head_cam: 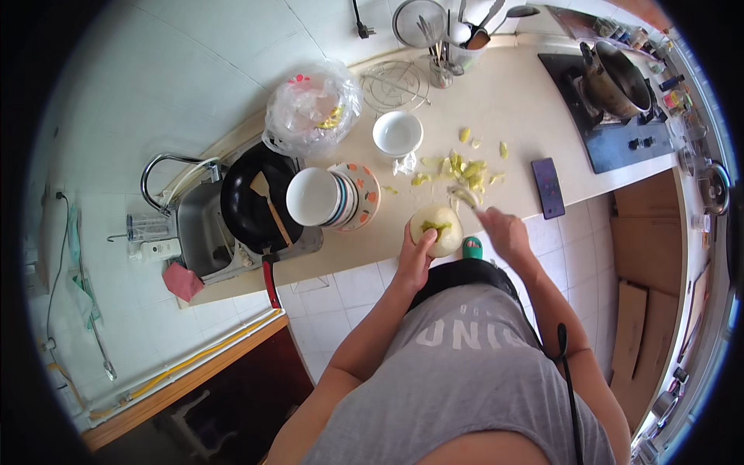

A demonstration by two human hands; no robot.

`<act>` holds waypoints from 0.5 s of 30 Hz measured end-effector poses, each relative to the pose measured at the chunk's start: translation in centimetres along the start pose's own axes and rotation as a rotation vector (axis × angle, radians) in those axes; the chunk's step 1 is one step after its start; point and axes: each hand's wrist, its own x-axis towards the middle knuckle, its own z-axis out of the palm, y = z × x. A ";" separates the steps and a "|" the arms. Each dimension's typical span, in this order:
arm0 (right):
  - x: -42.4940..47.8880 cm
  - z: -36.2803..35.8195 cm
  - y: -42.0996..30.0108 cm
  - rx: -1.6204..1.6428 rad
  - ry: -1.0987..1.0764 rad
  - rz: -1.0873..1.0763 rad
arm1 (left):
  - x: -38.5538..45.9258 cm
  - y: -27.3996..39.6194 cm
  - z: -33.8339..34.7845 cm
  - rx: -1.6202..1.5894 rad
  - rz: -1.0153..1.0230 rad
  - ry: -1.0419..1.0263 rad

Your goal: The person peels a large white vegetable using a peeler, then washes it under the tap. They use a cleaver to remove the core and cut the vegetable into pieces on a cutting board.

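My left hand (416, 257) grips a large round pale fruit or vegetable (444, 239), its thumb lying over the top. Most of its skin is off, and a yellow-green patch is left beside the thumb. Just to the right, my right hand (505, 233) is closed on a peeler-like tool (468, 199), blurred and apart from the pale surface. Whether a strip of peel clings to the tool is hard to make out. Beyond both hands, yellow-green peelings (469, 170) lie scattered on the beige countertop (494, 99).
A white bowl (397, 133) stands behind the peelings. Left are stacked bowls (314, 196) on a patterned plate (368, 197), a bulging plastic bag (314, 107), and a black wok (238, 203) over the sink (200, 232). A phone (548, 188) lies near the counter's front edge, before the stove (625, 142).
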 end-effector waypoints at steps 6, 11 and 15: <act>-0.1 -1.4 -3.5 0.392 -0.135 0.215 | 0.6 -0.7 -3.3 -0.276 -0.097 -0.187; -1.6 -1.4 -5.7 0.455 -0.140 0.163 | 0.5 -1.3 -3.7 -0.304 -0.029 -0.352; -1.7 -2.3 -6.7 0.316 -0.102 0.076 | 1.5 -0.8 -4.1 -0.067 0.051 -0.484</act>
